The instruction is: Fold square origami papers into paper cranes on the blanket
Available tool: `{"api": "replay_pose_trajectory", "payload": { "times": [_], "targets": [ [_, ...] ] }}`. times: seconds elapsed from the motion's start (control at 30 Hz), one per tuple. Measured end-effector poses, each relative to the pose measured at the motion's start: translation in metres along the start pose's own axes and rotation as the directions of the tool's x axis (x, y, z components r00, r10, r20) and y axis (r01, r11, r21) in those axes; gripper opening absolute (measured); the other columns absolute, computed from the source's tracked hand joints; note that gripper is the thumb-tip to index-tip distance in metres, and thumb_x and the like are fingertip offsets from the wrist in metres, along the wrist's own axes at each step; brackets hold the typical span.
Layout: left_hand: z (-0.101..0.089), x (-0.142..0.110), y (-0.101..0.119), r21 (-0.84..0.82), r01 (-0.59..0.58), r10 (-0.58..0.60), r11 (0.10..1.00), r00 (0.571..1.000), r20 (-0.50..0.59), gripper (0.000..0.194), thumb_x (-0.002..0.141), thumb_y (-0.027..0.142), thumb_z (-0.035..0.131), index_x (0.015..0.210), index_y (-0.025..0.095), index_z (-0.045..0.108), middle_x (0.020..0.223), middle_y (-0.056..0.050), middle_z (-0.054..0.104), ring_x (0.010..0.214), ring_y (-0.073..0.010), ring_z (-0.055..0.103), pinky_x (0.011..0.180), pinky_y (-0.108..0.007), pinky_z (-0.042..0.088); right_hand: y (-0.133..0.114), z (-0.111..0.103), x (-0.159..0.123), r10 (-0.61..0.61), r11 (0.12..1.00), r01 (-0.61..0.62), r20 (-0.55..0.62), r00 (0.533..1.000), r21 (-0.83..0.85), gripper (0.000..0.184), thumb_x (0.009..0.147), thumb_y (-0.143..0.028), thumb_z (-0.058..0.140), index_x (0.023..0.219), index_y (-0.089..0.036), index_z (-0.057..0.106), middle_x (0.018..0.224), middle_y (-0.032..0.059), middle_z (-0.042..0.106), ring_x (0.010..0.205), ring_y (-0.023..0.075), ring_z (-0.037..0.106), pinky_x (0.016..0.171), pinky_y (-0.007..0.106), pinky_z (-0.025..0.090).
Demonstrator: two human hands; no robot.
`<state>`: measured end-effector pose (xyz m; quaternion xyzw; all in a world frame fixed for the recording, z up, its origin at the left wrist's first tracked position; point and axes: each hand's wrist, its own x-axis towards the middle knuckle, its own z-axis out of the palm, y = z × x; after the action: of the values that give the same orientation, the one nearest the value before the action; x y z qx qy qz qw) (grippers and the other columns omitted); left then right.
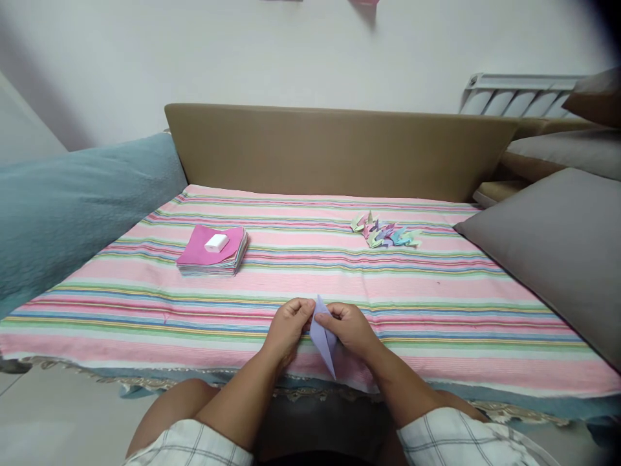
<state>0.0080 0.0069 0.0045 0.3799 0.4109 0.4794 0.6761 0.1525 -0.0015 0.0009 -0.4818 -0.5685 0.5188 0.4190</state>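
In front of you the striped cloth (301,262) covers the sofa seat, its back edge along the brown backrest (334,152), its left edge beside the blue-covered armrest (82,188), and a gray cushion (557,239) overlapping its right edge. Your hands are over the middle of its front edge. Your right hand (353,329) pinches the lilac paper (320,341), thumb flat on the face toward you; your left hand (291,327) has thumb and fingertips closed together at the left side, though you can't tell whether the paper is caught between them. The paper stack (196,249) sits toward the cloth's left edge; the folded paper cranes (387,234) lie near the back edge, right of centre. The lilac paper is a narrow diamond, one long tip toward you. A small white block (216,243) rests on the stack. For clean folding, I'd align the flap edges along the centre line before pressing, let one hand steady while the other creases, and pinch lightly near the thin tips.
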Motion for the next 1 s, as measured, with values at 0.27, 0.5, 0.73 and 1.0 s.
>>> {"api": "replay_pose_trajectory", "payload": {
  "times": [0.27,0.5,0.73,1.0],
  "targets": [
    [0.0001,-0.0002,-0.0026,0.101,0.011,-0.017,0.995,0.998,0.059,0.038,0.046,0.036,0.084,0.066,0.014,0.06,0.061,0.001,0.062,0.053,-0.0086,0.053,0.052,-0.02,0.04,0.0093,-0.0011,0.0048,0.065,0.959,-0.015,-0.168,0.984,0.283,0.038,0.061,-0.052,0.071,0.066,-0.016,0.062,0.056,-0.0029,0.054,0.051,0.0091,0.041,0.05,0.022,0.033],
    [0.0035,-0.0018,0.0003,0.132,-0.029,0.027,0.991,1.0,0.016,0.036,0.043,0.032,0.085,0.059,0.014,0.059,0.055,0.002,0.061,0.05,-0.0075,0.051,0.052,-0.019,0.038,0.003,0.0033,0.002,0.039,0.935,0.008,-0.124,0.992,0.355,0.035,0.062,-0.048,0.072,0.07,-0.016,0.059,0.061,-0.0031,0.054,0.056,0.0094,0.043,0.054,0.022,0.035],
    [0.0016,-0.0019,-0.0017,0.167,-0.03,0.023,0.985,0.999,0.045,0.034,0.046,0.032,0.083,0.06,0.014,0.058,0.053,0.003,0.059,0.049,-0.0074,0.05,0.05,-0.019,0.037,0.0013,0.0005,0.0021,0.015,0.966,0.025,-0.154,0.988,0.256,0.038,0.065,-0.053,0.069,0.07,-0.015,0.062,0.06,-0.0029,0.052,0.056,0.0094,0.041,0.054,0.023,0.033],
    [0.0032,-0.0035,0.0014,0.149,-0.008,-0.003,0.989,0.997,0.076,0.034,0.047,0.032,0.083,0.06,0.014,0.058,0.056,0.002,0.061,0.051,-0.0079,0.052,0.052,-0.02,0.038,0.0045,-0.0005,0.0032,0.046,0.967,0.0,-0.174,0.984,0.253,0.043,0.063,-0.056,0.068,0.07,-0.014,0.066,0.056,-0.0028,0.052,0.053,0.0093,0.04,0.052,0.023,0.032]
  ]
}}
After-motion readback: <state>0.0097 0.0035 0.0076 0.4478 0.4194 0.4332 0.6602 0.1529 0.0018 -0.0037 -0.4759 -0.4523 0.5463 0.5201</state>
